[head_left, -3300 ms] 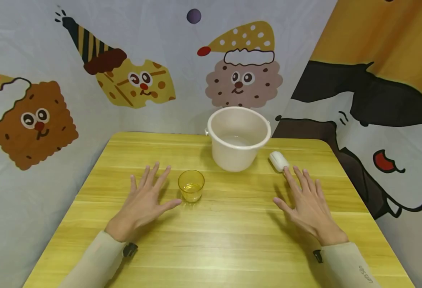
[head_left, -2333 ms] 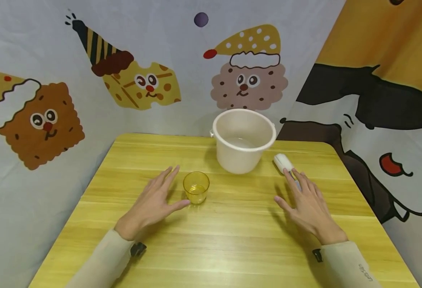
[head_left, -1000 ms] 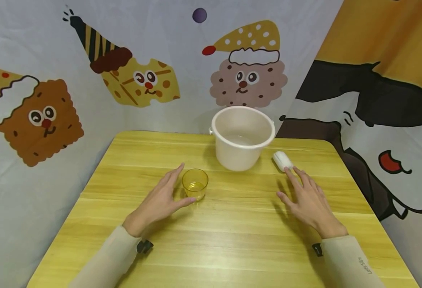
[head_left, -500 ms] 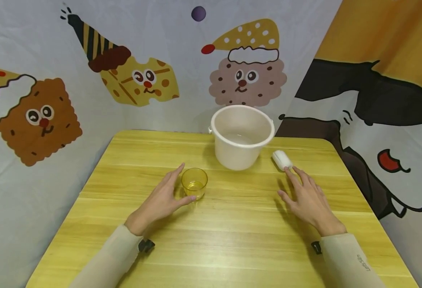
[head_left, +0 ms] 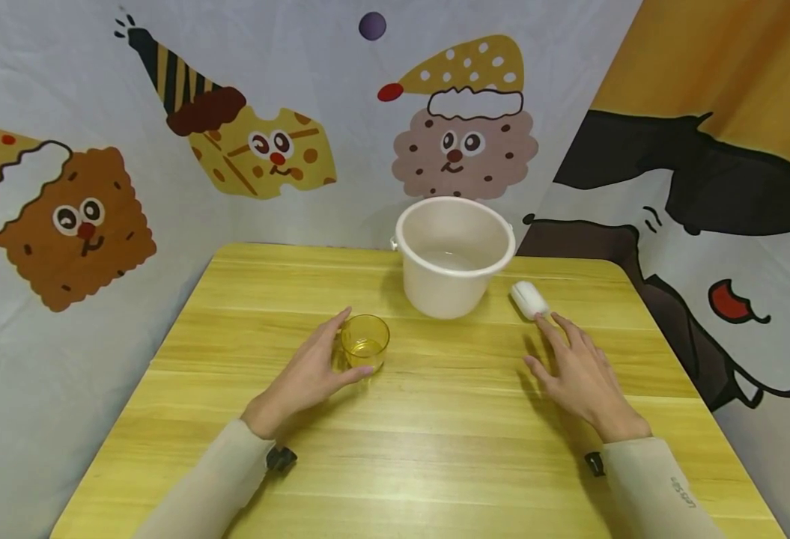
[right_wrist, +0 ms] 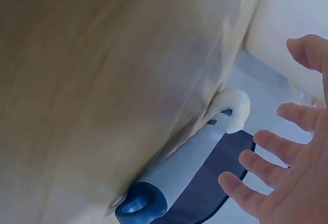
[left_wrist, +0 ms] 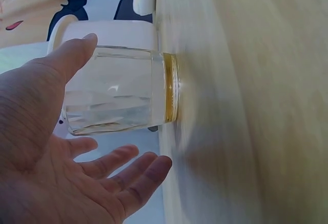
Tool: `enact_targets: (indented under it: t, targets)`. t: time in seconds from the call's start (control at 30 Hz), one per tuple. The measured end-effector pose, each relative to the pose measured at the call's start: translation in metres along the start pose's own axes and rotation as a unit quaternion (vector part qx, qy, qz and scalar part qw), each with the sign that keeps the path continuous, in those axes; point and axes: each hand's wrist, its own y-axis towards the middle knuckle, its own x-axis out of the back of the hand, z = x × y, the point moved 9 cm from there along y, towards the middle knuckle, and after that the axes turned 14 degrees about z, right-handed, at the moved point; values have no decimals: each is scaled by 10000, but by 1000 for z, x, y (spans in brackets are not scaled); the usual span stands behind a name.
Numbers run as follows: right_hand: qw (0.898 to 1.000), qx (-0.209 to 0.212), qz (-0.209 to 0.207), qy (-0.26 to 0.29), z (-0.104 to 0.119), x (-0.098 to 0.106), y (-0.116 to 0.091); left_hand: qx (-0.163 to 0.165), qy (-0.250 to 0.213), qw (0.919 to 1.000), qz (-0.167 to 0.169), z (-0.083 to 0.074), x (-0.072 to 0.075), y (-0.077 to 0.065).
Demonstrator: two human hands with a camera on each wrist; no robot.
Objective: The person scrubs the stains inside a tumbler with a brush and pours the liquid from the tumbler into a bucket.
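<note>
A yellow-tinted glass cup (head_left: 365,338) stands upright on the table, left of centre. My left hand (head_left: 307,374) curves around the cup's left side, thumb in front and fingers behind. In the left wrist view the thumb overlaps the clear wall of the glass cup (left_wrist: 118,88), while the other fingers are spread apart from it. On the right, my right hand (head_left: 583,382) hovers with loosely bent fingers over a sponge brush. Its white foam head (head_left: 528,299) shows past my fingertips; in the right wrist view the brush's grey-blue handle (right_wrist: 187,162) lies along the table, with no fingers around it.
A cream plastic bucket (head_left: 445,288) stands at the back of the wooden table (head_left: 421,464), between the cup and the brush. Behind the table hangs a cloth (head_left: 361,150) printed with cartoon figures.
My left hand has moved right, from beside the cup to around its left side. The right hand stays over the brush, its fingers drawn slightly closer together. Cup, bucket and brush stand where they were.
</note>
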Motion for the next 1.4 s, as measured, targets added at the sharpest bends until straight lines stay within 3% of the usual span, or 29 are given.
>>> enact_targets:
  t: [0.67, 0.93, 1.4]
  targets:
    - [9999, -77, 43, 55, -10, -1, 1, 36, -300, 9995, -116, 1, -3, 10]
    - [9999, -56, 14, 120, -13, 0, 3, -112, -620, 9980, -64, -1, -4, 12]
    - [9997, -126, 5, 226, -21, -3, 6, -143, -609, 9980, -36, -3, -3, 10]
